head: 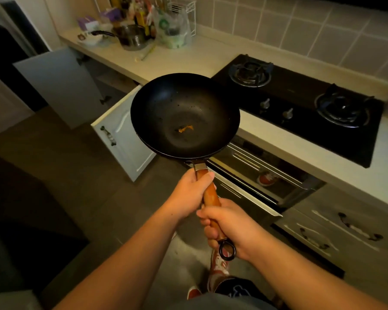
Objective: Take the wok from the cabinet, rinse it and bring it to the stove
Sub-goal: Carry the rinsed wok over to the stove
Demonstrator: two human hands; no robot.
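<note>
Fingers [207,177] of both hands wrapped tight round the wooden handle [211,195], wok [184,115] held out in mid-air near the stove [300,108]

From where I sit, left hand [188,193] grips high by the metal neck, right hand [231,227] low by the hanging ring [227,250]; the pan hangs level over the open cabinet door [123,135], touching nothing. An orange scrap [185,128] lies in the bowl, so I judge the rinse not yet done and no sink is in view. Risks I see: swinging the rim into the worktop [188,57] edge just behind it, or catching a shin on that open door and the pulled-out drawer [251,175] on the right. Far left, a pot [130,38] and bags [173,30] crowd the worktop
</note>
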